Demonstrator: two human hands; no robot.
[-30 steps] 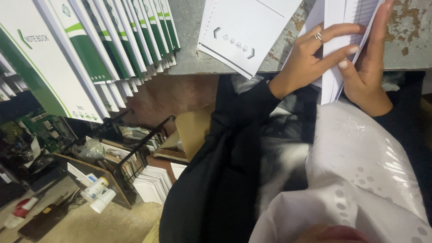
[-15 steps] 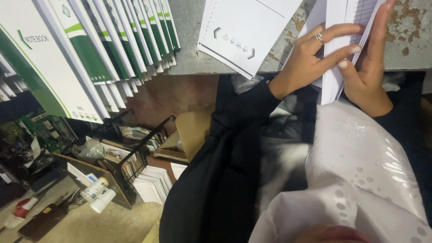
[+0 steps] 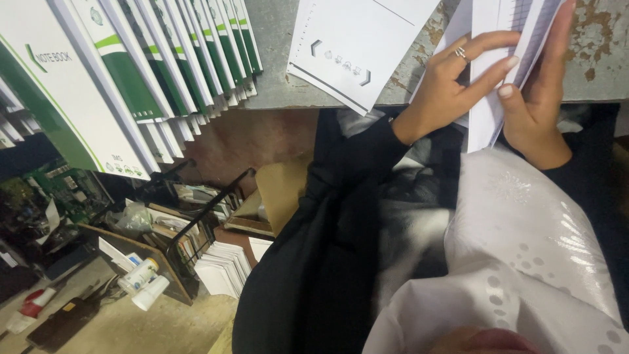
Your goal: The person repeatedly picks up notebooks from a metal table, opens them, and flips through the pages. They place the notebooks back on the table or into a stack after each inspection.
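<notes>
Head view: both hands grasp a folded stack of white sheets (image 3: 499,65) at the far right, over the near edge of the grey, rust-spotted table (image 3: 275,59). The left hand (image 3: 452,85), a ring on 1 finger, pinches the stack from the left with thumb and fingers closed on the paper. The right hand (image 3: 537,98) clasps it from the right, fingers stretched up along a lined page. Just left of the stack, a white printed cover sheet (image 3: 357,46) lies on the table, its corner hanging over the near edge. At far left, a fanned row of green-and-white notebooks (image 3: 151,72) overlaps along the table. Below, near left, a floor rack (image 3: 196,229) holds paper stacks, with a white cup (image 3: 149,294) lying beside it.
</notes>
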